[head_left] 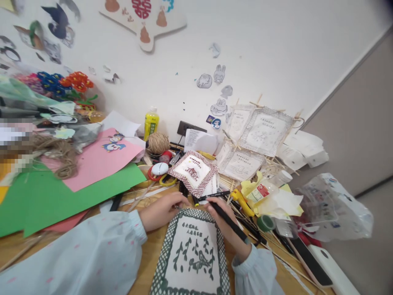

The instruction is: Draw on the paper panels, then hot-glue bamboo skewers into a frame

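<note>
My right hand (225, 223) is closed around a thick black marker pen (230, 221), which slants back over the hand. Beneath both hands lies a sheet with a drawing (188, 258): a dark green cross-hatched border, handwritten characters, hanging leafy twigs and a bird. At its top left corner, my left hand (162, 211) has bent fingers; whatever is between them is hidden. Just beyond the sheet's top edge lies a thinner black pen (215, 196). Behind it leans a brown-bordered drawing of a pavilion (193, 172).
Green paper (80, 196) and pink paper (101, 159) spread at left. Further back are a twine ball (158, 143), a yellow-green bottle (151, 123) and red-handled scissors (153, 174). Stick-framed drawings (267, 127), a tape roll (265, 223), a phone (310, 260) and a plastic bag (334, 209) stand right.
</note>
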Motion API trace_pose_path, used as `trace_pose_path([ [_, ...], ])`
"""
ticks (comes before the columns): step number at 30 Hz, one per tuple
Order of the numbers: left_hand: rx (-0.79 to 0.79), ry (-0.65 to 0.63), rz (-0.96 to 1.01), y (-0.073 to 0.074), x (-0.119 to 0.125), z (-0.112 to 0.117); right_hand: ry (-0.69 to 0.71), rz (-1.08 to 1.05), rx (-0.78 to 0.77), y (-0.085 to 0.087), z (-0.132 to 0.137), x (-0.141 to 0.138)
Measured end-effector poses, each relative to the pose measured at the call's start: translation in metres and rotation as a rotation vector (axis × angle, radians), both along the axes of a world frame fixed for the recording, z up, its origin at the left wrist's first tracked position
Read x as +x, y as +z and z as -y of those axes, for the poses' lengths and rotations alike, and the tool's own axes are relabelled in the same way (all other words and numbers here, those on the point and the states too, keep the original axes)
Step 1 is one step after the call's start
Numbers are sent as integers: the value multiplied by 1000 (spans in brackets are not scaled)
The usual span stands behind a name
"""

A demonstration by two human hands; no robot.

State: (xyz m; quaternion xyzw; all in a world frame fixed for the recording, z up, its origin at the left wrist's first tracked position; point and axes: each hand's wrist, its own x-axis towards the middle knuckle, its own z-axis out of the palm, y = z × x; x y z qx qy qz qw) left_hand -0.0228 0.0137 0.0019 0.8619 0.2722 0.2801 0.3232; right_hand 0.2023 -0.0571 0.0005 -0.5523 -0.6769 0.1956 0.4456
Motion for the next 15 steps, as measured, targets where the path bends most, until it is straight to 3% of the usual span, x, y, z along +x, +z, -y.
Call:
trace_pose_path([
  [4,-125,68,152,3,-1,-1,74,-56,-32,-1,-1,-2],
  [7,-398,58,267,-2,-2,-5,-85,-146,10,11,6,-9],
  [11,-718,-86,225,-10,-5,-9,-263,-317,50,29,15,-16],
  [13,-750,-79,214,-9,-6,-12,-279,-390,50,31,14,-14],
  [15,-733,17,272,-5,-8,-13,-274,-441,66,28,9,-8],
])
